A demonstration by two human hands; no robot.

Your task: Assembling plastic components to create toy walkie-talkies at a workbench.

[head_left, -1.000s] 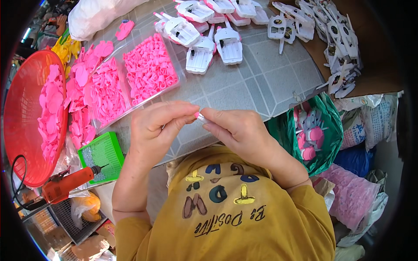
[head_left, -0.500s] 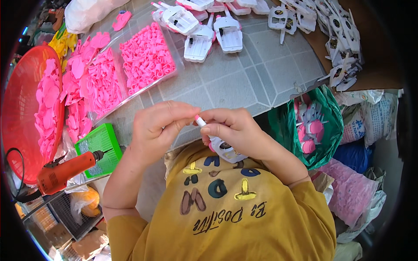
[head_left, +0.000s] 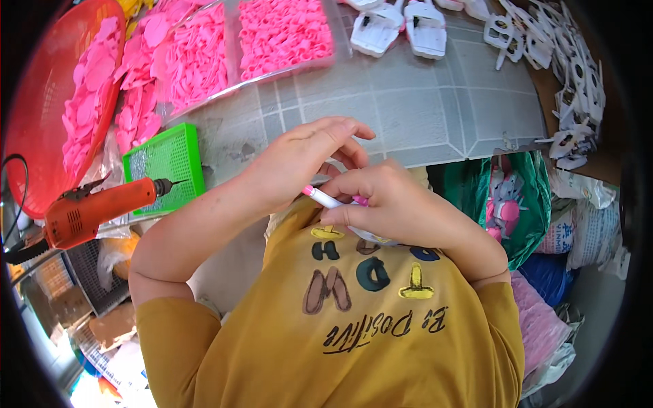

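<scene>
Close to my chest, over the near edge of the grey table [head_left: 408, 109], my left hand [head_left: 299, 160] and my right hand [head_left: 391, 197] are pressed together. Between them they pinch a small white plastic piece [head_left: 326, 199] with a pink tip. A wider white part of it shows under my right palm. How the fingers grip it is partly hidden. My yellow shirt [head_left: 360, 319] fills the lower picture.
Clear trays of pink plastic pieces [head_left: 282, 30] lie at the table's far side, with a red basket [head_left: 61, 95] of more at the left. White plastic parts [head_left: 401, 30] spread at the back right. A green tray [head_left: 166, 163], an orange glue gun [head_left: 95, 207], and a green bag [head_left: 503, 204] are nearby.
Both hands have drawn nearer to my chest with the white piece, and my view has tilted down so the table sits higher in the picture.
</scene>
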